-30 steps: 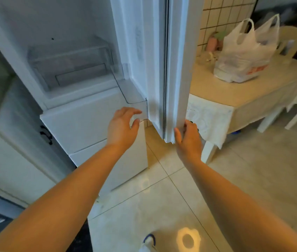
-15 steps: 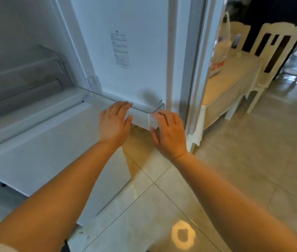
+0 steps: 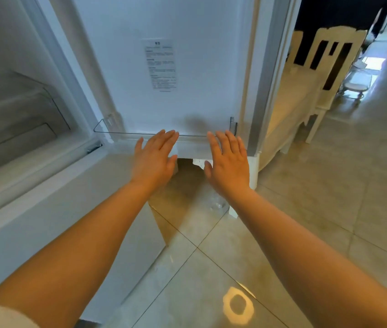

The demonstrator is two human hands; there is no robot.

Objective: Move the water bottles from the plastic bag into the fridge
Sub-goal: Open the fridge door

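fridge door (image 3: 164,67) open | left grip (image 3: 154,159), right grip (image 3: 229,162) flat, wide at clear shelf (image 3: 121,133) | chair (image 3: 334,65) right

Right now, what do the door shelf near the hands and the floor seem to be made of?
The door shelf looks like clear, glossy plastic: the white door liner shows through it and only its thin edges catch light. The floor looks like polished beige tile, probably ceramic: grout lines cross it and it reflects a bright ring of light.

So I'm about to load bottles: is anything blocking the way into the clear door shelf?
Nothing visible blocks it. The fridge door is open, the clear door shelf looks empty, and both the left hand and right hand are open before it.
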